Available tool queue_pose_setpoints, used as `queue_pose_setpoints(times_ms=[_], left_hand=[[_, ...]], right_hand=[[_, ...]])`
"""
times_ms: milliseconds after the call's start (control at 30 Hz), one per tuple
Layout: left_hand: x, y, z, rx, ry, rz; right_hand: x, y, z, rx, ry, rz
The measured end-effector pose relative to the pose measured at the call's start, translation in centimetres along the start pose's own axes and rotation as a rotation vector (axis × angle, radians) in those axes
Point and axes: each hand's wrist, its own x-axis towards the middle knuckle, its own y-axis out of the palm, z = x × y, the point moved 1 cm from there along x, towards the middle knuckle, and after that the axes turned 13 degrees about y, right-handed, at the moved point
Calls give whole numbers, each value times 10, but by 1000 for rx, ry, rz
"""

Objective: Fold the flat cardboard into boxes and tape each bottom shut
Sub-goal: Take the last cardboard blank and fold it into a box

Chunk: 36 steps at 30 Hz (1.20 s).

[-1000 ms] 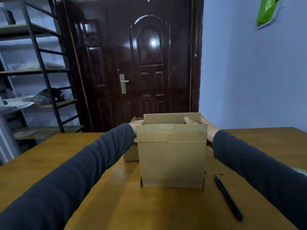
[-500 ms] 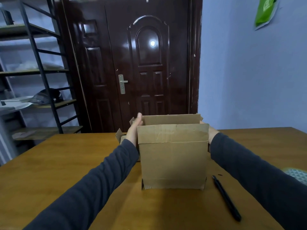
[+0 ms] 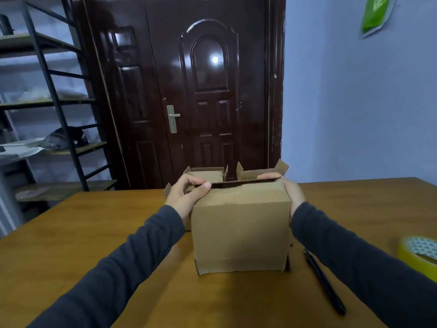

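Wooden worktop (image 3: 94, 233): one box (image 3: 241, 233), flaps folded down, left hand (image 3: 186, 197) and right hand (image 3: 292, 192) both clamped on it, apparently untaped; tape roll (image 3: 418, 256) unused; open boxes (image 3: 207, 172) behind.

A cardboard box (image 3: 241, 233) stands upright on the wooden counter (image 3: 94, 233), its near top flap folded down over the opening. The left hand (image 3: 186, 200) grips the box's top left corner, thumb pressed on the flap's edge. The right hand (image 3: 293, 192) wraps the top right corner, its fingers (image 3: 267, 177) lying over the flap. Two open boxes (image 3: 205, 174) sit just behind it. A black pen (image 3: 324, 282) lies to the right, and a yellow tape roll (image 3: 418, 256) sits at the right edge. Beyond the counter are a dark door (image 3: 208, 91) and a metal shelf rack (image 3: 59, 91).
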Motion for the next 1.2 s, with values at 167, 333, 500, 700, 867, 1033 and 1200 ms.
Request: queue_pose_setpoints(times_ms=[167,333,500,700,867,1033,1200], left_hand=[[6,4,-3,90,-9,95],[11,17,-1,195,-41,162],[3,18,5,219,-95,177],[-10,20,20,343,5,161],[-14,18,14,403,52,70],[-22,10,19,446,89,2],[-24,12,27,426,98,7]], right_hand=[[-12,-13,2,119,15,88],[-17,-14,17,-396,-175,19],[-13,-15,8,-755,-274,98],[-7,-10,4,-756,-288,117],[-5,-5,-3,-660,-264,144],[-4,-4,-41,-608,-259,128],[-2,-8,-43,-639,-281,126]])
